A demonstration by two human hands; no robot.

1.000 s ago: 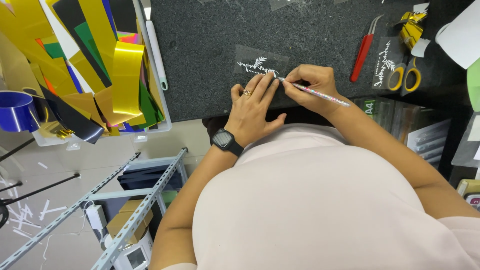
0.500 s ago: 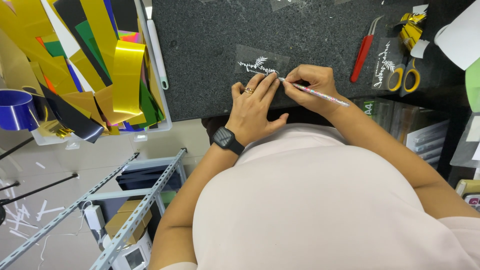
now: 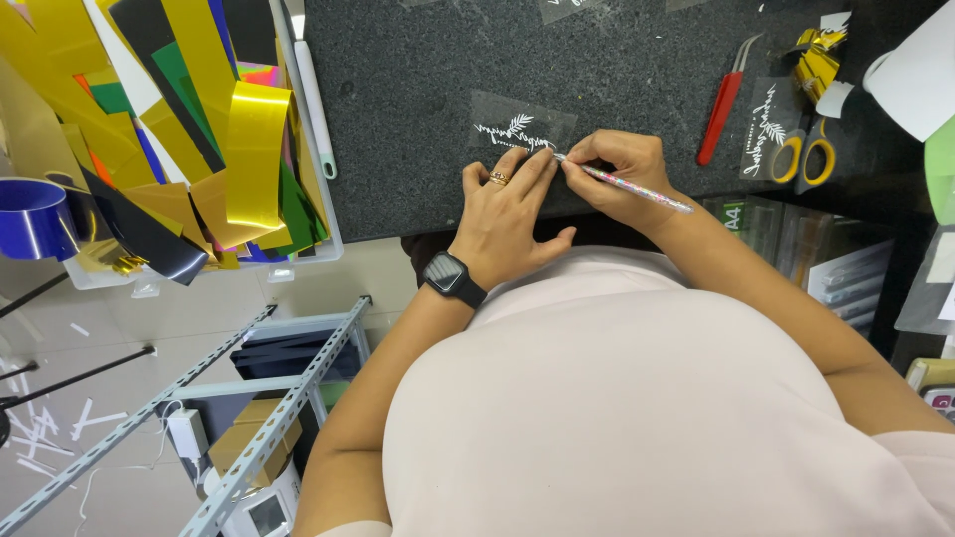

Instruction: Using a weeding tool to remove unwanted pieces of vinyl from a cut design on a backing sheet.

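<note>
**Clear film sheet with white leaf lettering, pinned and picked at**

The clear film sheet with white leaf lettering (image 3: 517,127) lies upper centre on the dark speckled tabletop (image 3: 418,89), long axis left-right, just above both hands. The left hand (image 3: 507,214) presses flat, fingers open; the right hand (image 3: 622,169) grips one thin speckled pen-like tool (image 3: 627,186). One red tweezers (image 3: 724,99), one yellow-handled scissors (image 3: 804,154) lie right.

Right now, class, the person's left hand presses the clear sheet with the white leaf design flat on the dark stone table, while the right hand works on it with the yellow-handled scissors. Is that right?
Not quite. The head view shows the right hand holding a thin speckled pen-like tool, not the yellow-handled scissors, which lie untouched further right. The left hand does press the clear sheet with the white leaf design on the dark stone table.
</note>
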